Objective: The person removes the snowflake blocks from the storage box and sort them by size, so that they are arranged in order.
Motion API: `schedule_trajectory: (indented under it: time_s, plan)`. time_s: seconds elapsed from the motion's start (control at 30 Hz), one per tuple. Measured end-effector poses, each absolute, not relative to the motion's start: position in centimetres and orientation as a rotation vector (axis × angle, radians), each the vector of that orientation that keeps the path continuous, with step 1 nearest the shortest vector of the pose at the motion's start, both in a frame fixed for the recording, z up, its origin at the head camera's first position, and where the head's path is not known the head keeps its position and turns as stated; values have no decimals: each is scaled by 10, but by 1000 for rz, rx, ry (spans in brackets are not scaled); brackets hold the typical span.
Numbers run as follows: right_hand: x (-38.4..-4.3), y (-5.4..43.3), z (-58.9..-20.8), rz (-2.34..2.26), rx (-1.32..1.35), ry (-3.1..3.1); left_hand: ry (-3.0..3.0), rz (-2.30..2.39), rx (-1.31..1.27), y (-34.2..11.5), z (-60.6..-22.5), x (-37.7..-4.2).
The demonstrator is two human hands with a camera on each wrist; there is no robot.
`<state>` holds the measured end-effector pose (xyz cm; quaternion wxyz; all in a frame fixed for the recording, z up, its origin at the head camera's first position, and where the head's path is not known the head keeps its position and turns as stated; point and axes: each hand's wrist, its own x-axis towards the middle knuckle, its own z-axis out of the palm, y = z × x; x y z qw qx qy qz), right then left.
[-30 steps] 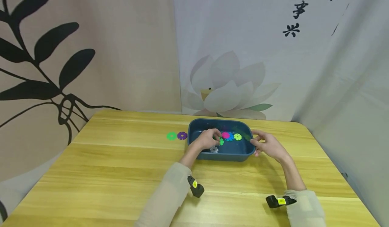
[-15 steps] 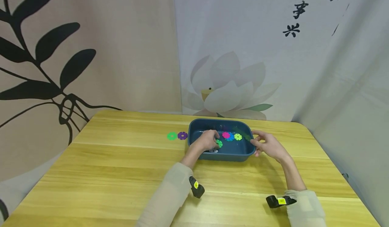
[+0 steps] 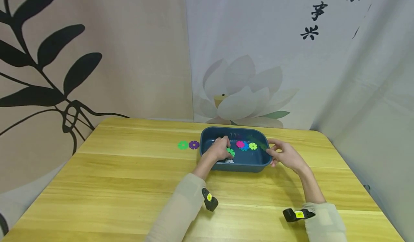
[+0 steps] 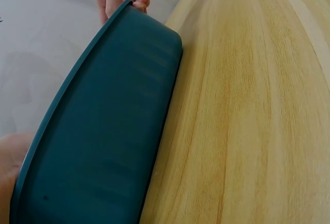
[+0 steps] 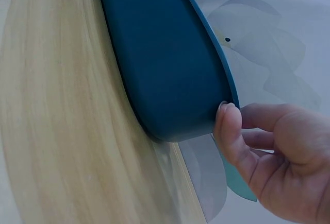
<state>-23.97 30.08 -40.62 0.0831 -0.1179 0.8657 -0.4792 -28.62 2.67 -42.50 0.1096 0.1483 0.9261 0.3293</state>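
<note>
Left hand is down inside the bin, fingers bent around the inner green disc. Can't confirm a pinch: contact is too small in the head view and the bin wall blocks the left wrist view. Right hand is clear: thumb and fingers pinch the bin rim at its right end, thumb on the outer wall per the right wrist view.

Bin sits flat on the wooden table, toward the far edge. Other contents, all notched plastic discs: white-grey disc near the front wall, partly covered by the left hand; pink disc overlapping the blue disc; yellow-green disc just beside the blue.

Outside, left of the bin: purple disc near its end wall, outer green disc next along, roughly in line, both flat.

Status: two discs out on the wood, five visible in the bin, more could hide under the left hand. My read: partway, piece handling unfinished, inner green disc is the one being worked. Pink, blue and yellow-green discs sit untouched. No discs visibly slotted together.
</note>
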Motion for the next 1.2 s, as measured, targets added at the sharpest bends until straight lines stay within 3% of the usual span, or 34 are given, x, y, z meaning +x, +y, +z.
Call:
schedule_trajectory:
  time_s: [0.5, 1.2]
  plan:
    - [-239, 298, -405, -1453, -348, 2584, 2841, 1076, 262, 25, -424, -292]
    - [-237, 299, -405, -1454, -383, 2576, 2753, 1775, 459, 0, -407, -277]
